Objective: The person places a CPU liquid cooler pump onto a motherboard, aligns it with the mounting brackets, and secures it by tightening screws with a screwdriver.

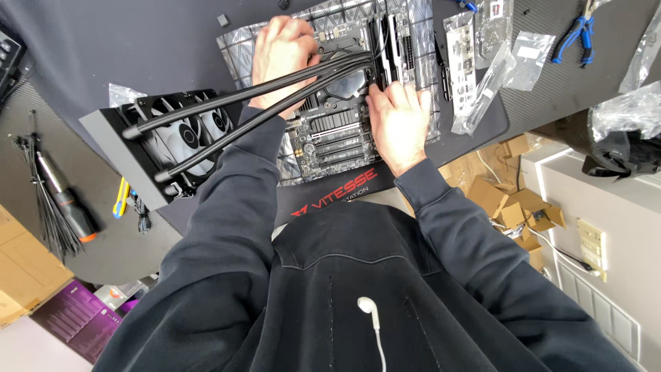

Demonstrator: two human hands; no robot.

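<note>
The two hoses (227,114) wear a matt black braided sleeve. The radiator (117,155) is matt dark metal, its fans (186,131) smooth pale plastic. The motherboard (330,131) lies on a crinkled, glossy silver bag (237,52). The pump cap (348,84) shines like a mirror. The tabletop (138,41) is matt dark grey. The pliers (577,34) have blue rubbery grips. Clear plastic bags (509,62) glisten.

Black motherboard (337,134) flat (hoses (261,110) across)
</note>
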